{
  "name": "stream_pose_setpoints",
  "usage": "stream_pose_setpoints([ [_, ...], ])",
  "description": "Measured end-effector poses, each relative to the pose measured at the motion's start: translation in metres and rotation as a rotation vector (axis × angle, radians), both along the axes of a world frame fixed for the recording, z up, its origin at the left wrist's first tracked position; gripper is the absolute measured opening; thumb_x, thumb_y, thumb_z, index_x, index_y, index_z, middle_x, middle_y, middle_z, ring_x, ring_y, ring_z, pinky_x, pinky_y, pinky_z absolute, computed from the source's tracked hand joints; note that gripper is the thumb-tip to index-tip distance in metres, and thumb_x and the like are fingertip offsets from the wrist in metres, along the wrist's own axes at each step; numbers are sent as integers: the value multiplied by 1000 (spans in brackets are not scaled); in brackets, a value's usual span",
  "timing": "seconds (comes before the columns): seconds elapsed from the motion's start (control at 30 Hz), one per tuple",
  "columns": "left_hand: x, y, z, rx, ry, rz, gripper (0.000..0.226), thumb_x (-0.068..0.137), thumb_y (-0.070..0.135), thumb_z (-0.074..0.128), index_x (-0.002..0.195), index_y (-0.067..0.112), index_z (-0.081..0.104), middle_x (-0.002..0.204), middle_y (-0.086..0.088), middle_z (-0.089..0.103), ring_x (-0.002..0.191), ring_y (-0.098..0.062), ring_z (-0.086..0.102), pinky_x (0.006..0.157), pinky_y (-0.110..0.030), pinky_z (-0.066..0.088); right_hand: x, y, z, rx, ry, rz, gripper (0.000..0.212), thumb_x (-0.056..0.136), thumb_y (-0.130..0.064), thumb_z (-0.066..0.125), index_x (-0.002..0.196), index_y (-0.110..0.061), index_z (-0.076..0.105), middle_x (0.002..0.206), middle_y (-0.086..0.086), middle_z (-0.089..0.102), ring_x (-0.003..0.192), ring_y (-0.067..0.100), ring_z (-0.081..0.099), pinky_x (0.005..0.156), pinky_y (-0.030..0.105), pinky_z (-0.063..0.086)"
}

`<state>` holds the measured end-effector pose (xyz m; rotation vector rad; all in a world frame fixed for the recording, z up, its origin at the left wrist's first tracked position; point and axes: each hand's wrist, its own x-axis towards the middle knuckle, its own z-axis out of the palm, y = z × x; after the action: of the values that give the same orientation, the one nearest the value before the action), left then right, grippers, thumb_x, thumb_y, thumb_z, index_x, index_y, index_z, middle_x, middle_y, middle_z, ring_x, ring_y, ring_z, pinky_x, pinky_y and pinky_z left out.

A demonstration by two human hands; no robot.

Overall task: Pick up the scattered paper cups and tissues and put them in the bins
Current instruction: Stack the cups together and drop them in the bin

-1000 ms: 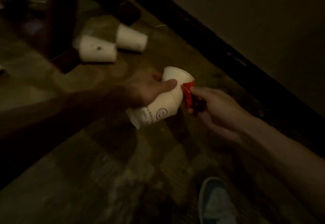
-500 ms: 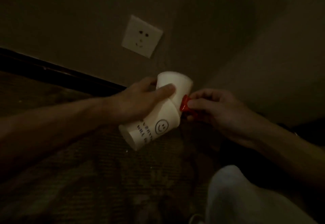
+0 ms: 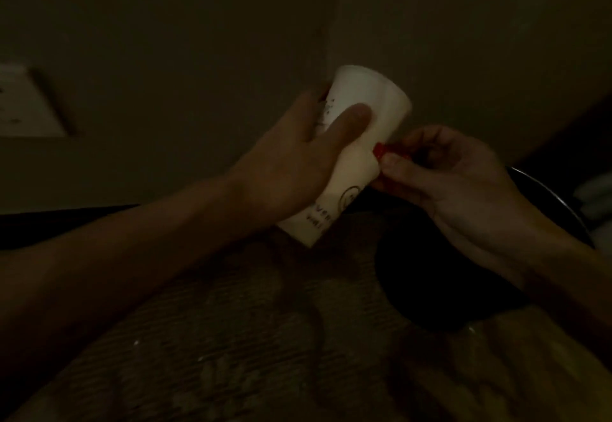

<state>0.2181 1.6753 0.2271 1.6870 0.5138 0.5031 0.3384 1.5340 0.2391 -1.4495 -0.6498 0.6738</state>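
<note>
my left hand point(image 3: 298, 163) is gripping the tilted paper cups point(image 3: 361, 156) just up-left of the dark bin point(image 3: 424, 289). my right hand point(image 3: 457, 186) is pinching a red scrap point(image 3: 381, 151) touching the cups, above the bin.

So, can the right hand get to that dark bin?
Probably yes: the right hand, pinching a small red piece, is just above the dark bin with nothing visible between them; the left hand holds paper cups beside it.

Bare left hand point(image 3: 298, 163), right hand point(image 3: 460, 186), forearms point(image 3: 132, 256).
</note>
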Motion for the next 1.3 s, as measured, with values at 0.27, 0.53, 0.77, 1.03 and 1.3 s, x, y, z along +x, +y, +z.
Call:
stream_pose_setpoints([
  [0.27, 148, -96, 13, -16, -81, -222, 37, 98, 53, 47, 131, 37, 42, 106, 13, 64, 84, -4, 69, 68, -28, 59, 95, -107, 16, -17, -226, -400, 22, 64, -26, 72, 83, -20, 63, 80, -9, 72, 82, 8, 72, 65, 18, 56],
  [0.53, 247, -151, -9, 123, 11, -413, 60, 93, 44, 62, 145, 26, 38, 135, 8, 54, 117, -11, 56, 95, -35, 52, 158, -169, -29, -217, -413, -538, 19, 84, -15, 74, 83, -27, 59, 91, -11, 64, 86, 2, 64, 70, 10, 52],
  [0.77, 283, -159, -55, 417, 294, -429, 59, 87, 57, 63, 133, 23, 50, 132, -4, 57, 111, -22, 58, 94, -42, 52, 175, -194, -63, -658, -676, -395, 20, 88, -29, 70, 100, -36, 56, 104, -14, 61, 102, 12, 61, 82, 30, 53],
  [1.03, 273, -147, -57, 505, 316, -424, 39, 94, 43, 61, 122, 17, 64, 120, -2, 65, 109, -19, 61, 89, -31, 49, 160, -198, -59, -719, -911, -435, 25, 95, -36, 60, 109, -16, 69, 110, -1, 68, 103, 13, 58, 76, 25, 43],
  [1.3, 173, -89, 12, 970, 330, -439, 37, 94, 40, 58, 63, 21, 51, 63, 7, 51, 56, -5, 48, 50, -25, 32, 69, -135, -51, -300, -753, -285, 14, 89, -32, 65, 78, -29, 57, 75, -13, 60, 69, 3, 59, 55, 15, 44],
])
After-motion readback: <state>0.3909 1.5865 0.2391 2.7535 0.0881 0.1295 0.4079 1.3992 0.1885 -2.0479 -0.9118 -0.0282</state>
